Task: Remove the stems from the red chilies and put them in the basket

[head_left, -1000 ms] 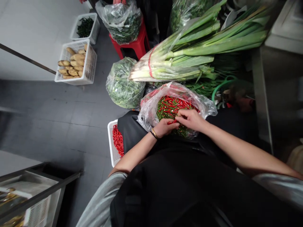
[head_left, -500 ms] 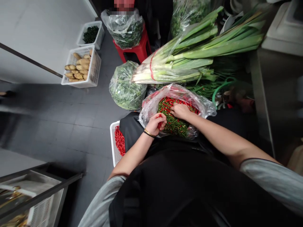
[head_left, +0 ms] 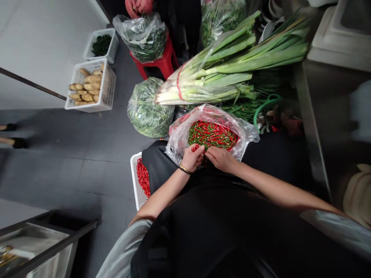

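A clear plastic bag (head_left: 181,135) lies open on my lap, full of red and green chilies (head_left: 213,135) with green stems. My left hand (head_left: 191,158) is at the bag's near edge, curled on a few red chilies (head_left: 197,148). Right beside it, my right hand (head_left: 220,159) rests at the bag's near lip, its fingers pointing at my left hand. Whatever lies inside that hand is hidden. Left of my lap, a white plastic crate (head_left: 133,173) holds loose red chilies (head_left: 143,178).
Beyond the bag lie a bundle of leeks (head_left: 203,87) and a bagged leafy green (head_left: 149,110). A red stool (head_left: 158,63) holds another bag. Crates of ginger (head_left: 87,88) and dark greens stand on the grey floor. A co-worker's hands (head_left: 138,5) show at the top. A steel counter (head_left: 310,127) runs along the right.
My right hand has moved from the middle of the chilies back to the bag's near edge. My left hand has moved slightly to the right, and the view has shifted a little.
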Tool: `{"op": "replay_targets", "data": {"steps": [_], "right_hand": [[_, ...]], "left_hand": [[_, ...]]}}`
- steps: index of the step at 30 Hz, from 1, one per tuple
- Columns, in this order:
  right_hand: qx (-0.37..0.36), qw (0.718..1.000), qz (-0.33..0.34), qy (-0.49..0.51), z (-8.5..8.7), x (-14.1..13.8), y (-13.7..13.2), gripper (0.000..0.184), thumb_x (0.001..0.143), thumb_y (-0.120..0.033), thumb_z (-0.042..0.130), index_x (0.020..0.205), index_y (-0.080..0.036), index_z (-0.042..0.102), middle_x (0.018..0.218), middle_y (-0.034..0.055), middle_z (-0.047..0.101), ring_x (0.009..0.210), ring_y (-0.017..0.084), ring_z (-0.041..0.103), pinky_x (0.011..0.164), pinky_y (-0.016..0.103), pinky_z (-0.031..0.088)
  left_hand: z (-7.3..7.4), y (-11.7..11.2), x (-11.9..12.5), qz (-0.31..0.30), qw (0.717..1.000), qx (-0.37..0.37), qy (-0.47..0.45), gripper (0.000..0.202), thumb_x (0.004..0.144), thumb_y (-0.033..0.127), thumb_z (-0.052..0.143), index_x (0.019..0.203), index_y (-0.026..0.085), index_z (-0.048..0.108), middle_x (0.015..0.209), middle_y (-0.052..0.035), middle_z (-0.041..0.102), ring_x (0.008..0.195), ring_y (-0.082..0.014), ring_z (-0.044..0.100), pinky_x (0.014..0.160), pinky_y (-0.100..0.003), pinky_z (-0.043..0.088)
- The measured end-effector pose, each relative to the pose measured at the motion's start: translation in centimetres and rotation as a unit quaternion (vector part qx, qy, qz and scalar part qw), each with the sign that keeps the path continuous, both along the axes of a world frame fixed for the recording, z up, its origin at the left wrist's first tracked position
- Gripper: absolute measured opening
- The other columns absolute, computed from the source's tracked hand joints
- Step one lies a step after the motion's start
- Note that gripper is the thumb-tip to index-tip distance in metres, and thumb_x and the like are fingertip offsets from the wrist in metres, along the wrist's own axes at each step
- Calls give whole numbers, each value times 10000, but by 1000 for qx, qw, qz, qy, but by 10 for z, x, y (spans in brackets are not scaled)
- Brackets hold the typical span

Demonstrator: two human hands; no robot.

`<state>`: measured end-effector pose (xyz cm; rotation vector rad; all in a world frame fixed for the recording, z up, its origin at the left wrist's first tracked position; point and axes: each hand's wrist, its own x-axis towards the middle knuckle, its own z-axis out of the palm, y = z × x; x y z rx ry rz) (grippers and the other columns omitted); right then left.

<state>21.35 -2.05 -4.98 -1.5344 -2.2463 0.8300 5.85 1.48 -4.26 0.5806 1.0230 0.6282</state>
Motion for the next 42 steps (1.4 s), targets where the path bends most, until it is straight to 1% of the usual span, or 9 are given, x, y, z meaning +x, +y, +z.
{"op": "replay_targets", "data": {"steps": [5, 9, 13, 18, 22, 30, 36, 40, 42], "right_hand": [[-41, 975, 209, 59, 26, 20, 9, 362, 988, -371, 324, 830, -200, 601, 796, 46, 627, 690, 142, 551, 642, 248, 406], [-69, 983, 63, -158, 17, 41, 59, 292, 927, -389, 493, 1113, -211, 630, 1035, 100, 676, 868, 202, 628, 744, 293, 448], [-70, 951, -4, -302, -15, 29, 104, 388, 926, -399, 475, 1194, -152, 610, 1175, 178, 644, 968, 263, 644, 765, 325, 475], [-74, 954, -8, -291, -24, 23, 111, 309, 911, -263, 437, 1084, -136, 659, 1131, 163, 677, 955, 250, 655, 761, 314, 476], [-70, 972, 17, -225, -15, 39, 104, 268, 890, -271, 463, 1050, -213, 671, 1083, 75, 710, 945, 219, 651, 789, 304, 463], [-81, 960, 38, -265, -32, 13, 123, 285, 891, -330, 529, 1070, -167, 680, 1091, 139, 710, 968, 244, 660, 790, 312, 469], [-92, 993, -71, -26, -7, 53, 84, 241, 873, -390, 565, 897, -196, 706, 765, 48, 725, 713, 191, 673, 703, 299, 496], [-237, 944, -102, 204, 11, 57, 40, 398, 819, -546, 591, 936, -184, 709, 547, 3, 647, 464, 140, 589, 508, 268, 469], [-198, 953, -90, 210, 13, 48, 26, 364, 841, -518, 577, 882, -182, 710, 578, 15, 662, 493, 138, 601, 523, 266, 471]], "left_hand": [[-1, 6, -7, -85, 989, -73, -98, 432, 631, 445, 772, 646, 166, 442, 491, 66, 427, 331, -22, 291, 314, -164, 127], [0, 12, -8, -18, 986, -35, -160, 329, 593, 339, 727, 678, 170, 457, 644, 0, 563, 475, -95, 499, 348, -186, 262], [1, 14, -9, -30, 984, -25, -177, 295, 618, 292, 725, 768, 176, 499, 604, 33, 520, 447, -72, 435, 379, -183, 264], [-5, 13, -6, -16, 993, -44, -113, 382, 619, 333, 789, 706, 175, 452, 477, 104, 344, 349, -11, 233, 358, -161, 101], [-8, 14, -1, -21, 995, -52, -79, 411, 614, 415, 804, 745, 162, 508, 450, 117, 325, 329, -4, 214, 353, -163, 77], [-6, 11, -4, -14, 997, -46, -64, 439, 615, 483, 793, 730, 159, 519, 420, 116, 322, 321, -16, 226, 349, -173, 90], [-8, 10, 1, -13, 998, 50, 47, 404, 584, 416, 806, 790, 157, 576, 459, 106, 370, 388, -27, 258, 412, -203, 136], [-4, 10, 13, -102, 968, 194, 124, 350, 545, 365, 825, 683, 138, 598, 497, 87, 398, 486, -30, 300, 485, -213, 192], [-3, 8, 14, -154, 962, 188, 123, 399, 551, 409, 816, 559, 139, 522, 479, 81, 379, 487, -29, 293, 487, -218, 187]]}}
